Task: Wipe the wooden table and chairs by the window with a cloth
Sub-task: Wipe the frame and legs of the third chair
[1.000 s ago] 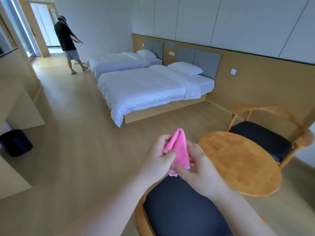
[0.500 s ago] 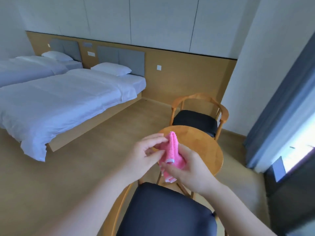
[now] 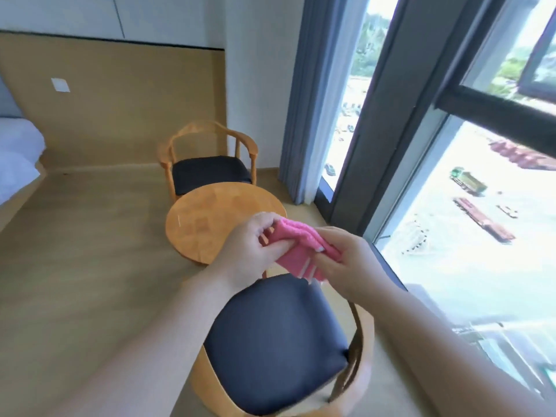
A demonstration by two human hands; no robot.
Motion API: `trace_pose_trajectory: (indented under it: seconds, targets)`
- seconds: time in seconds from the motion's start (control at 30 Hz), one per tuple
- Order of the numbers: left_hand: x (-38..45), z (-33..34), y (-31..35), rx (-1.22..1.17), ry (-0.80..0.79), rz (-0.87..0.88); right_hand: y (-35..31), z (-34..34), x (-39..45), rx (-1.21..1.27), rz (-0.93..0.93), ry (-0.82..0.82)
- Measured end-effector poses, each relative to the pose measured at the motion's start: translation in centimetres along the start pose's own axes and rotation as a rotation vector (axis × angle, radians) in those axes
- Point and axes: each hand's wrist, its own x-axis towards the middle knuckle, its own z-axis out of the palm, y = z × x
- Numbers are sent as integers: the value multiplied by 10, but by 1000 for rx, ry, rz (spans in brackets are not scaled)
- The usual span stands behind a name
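Note:
A folded pink cloth [image 3: 298, 246] is held in the air between both hands, above the near edge of the round wooden table [image 3: 207, 218]. My left hand [image 3: 251, 246] pinches its left end and my right hand [image 3: 346, 260] grips its right side. Below the hands stands the near wooden chair with a dark seat cushion [image 3: 276, 341]. The far wooden chair [image 3: 210, 158], also with a dark cushion, stands behind the table against the wall.
A tall window [image 3: 469, 206] with a dark frame runs along the right, with a blue-grey curtain [image 3: 310, 100] beside it. A corner of a white bed [image 3: 18, 158] shows at the left. Light wooden floor [image 3: 90, 251] lies left of the table.
The view has swung right, from the beds to the window, table and chairs. The cloth has been turned from upright to lying flatter between both hands.

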Motion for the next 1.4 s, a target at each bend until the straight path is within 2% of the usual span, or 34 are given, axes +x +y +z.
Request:
trace_pose_trajectory:
  seconds: [0.17,0.3,0.43,0.53,0.67,0.73,0.83,1.07,1.13,1.23,1.37,1.4]
  targets:
    - [-26,31,18,-71,-208,18,-4,-12,-77,-51,47,121]
    - [-64,61,32,-175,-391,-3,-7,-17,-145,-16,171,225]
    - [-127,92,47,-214,-485,-5,-15,-10,-223,-41,290,320]
    - [-184,104,57,-303,-581,-92,-33,2,-280,31,327,350]
    - [-244,100,74,-205,-638,-153,-68,10,-327,81,303,427]
    - [-259,89,80,-201,-638,-119,-80,16,-339,38,315,462]
    - [-271,66,83,-200,-688,-8,-92,31,-349,-69,446,497]
    - [-283,-10,48,-88,-620,173,-148,104,-326,-34,534,531]
    - [-281,-41,29,-41,-585,222,-165,138,-310,27,576,476]
    - [-278,-89,-5,-52,-638,226,-193,195,-290,42,620,418]
    - [-289,-137,-48,-141,-727,119,-215,265,-279,43,680,206]
    - [-294,-143,-59,-164,-747,89,-215,282,-281,13,710,195]
